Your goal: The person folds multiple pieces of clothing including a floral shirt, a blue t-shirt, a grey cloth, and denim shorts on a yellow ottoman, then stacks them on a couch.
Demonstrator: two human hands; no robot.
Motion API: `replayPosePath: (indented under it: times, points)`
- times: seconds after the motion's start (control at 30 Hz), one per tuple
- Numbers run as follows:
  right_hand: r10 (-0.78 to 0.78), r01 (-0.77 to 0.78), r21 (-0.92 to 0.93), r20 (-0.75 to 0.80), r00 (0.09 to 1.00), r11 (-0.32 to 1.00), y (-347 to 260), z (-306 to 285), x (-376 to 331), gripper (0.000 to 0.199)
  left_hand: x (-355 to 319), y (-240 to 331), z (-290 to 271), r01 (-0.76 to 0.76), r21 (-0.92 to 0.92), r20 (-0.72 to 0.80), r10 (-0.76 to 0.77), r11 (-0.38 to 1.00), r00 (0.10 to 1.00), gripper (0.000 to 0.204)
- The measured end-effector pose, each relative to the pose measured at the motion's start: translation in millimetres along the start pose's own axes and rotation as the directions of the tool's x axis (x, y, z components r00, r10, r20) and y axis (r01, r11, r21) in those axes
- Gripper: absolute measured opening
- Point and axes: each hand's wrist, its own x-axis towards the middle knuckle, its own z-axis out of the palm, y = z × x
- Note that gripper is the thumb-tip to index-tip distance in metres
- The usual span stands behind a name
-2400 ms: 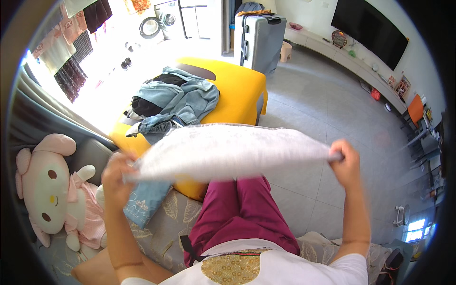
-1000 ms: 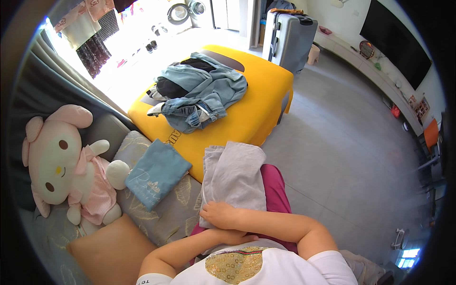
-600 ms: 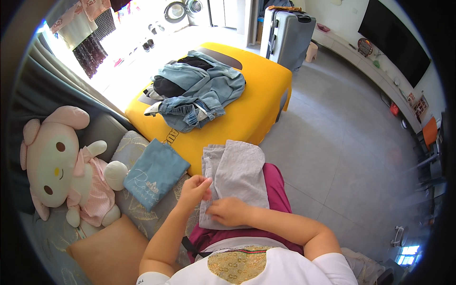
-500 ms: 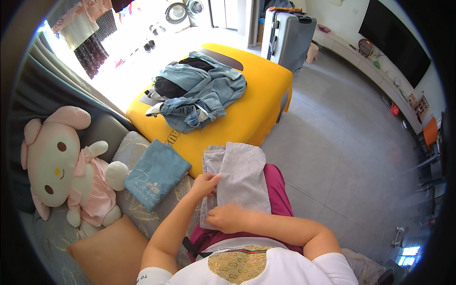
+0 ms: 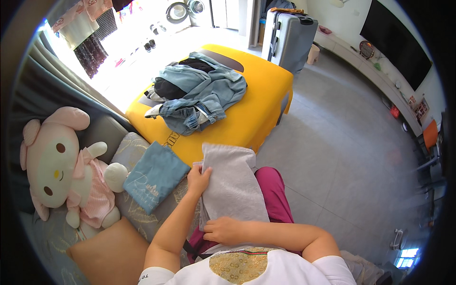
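A folded light grey garment (image 5: 231, 185) lies across my lap, over magenta trousers (image 5: 275, 192); its exact kind I cannot tell. At its upper left edge my left hand (image 5: 198, 179) is closed, thumb on top and the other fingers partly hidden by cloth. My right hand (image 5: 225, 231) grips the lower left corner with curled fingers, its forearm crossing the garment's near end. Left of my left hand rests a flat, folded blue cloth item (image 5: 156, 178) with white lettering.
Ahead stands a yellow-covered block-like piece (image 5: 266, 90) with a heap of denim clothes (image 5: 204, 90) on it. A large plush toy (image 5: 61, 166) and an orange-brown cushion (image 5: 111, 251) sit on the sofa at left. A grey suitcase (image 5: 292, 42) stands beyond.
The garment's far end has shifted left and its folded layers now lie closer together. My left hand has moved slightly left and up along the edge; my right hand remains at the lower corner.
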Motion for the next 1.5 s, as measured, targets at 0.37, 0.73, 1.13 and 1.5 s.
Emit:
replayPosePath:
  times: [0.37, 0.73, 1.13, 1.5]
  points:
    - [0.736, -0.697, 0.338, -0.544, 0.404, 0.633, 72.2, -30.9, -56.0, 0.037, -48.5, -4.6, 4.1, 0.633, -0.455, 0.501, -0.408, 0.626, 0.763, 0.061]
    - [0.991, -0.526, 0.840, 0.112, -0.068, -0.131, 133.2, -41.3, -61.2, 0.070, -33.2, 18.4, -7.9, 0.781, -0.598, 0.721, -0.305, 0.179, 0.622, 0.055]
    - [0.897, 0.199, 0.954, -0.283, 0.340, 0.225, 87.4, -175.1, -77.3, 0.049, -30.4, 115.8, -56.3, 0.498, -0.780, 0.605, 0.252, 0.379, 0.755, 0.061]
    - [0.921, 0.506, 0.862, -0.203, 0.333, 0.007, 63.3, -182.5, -63.0, 0.055, -39.5, 125.3, -60.0, 0.587, -0.794, 0.602, 0.077, 0.158, 0.795, 0.051]
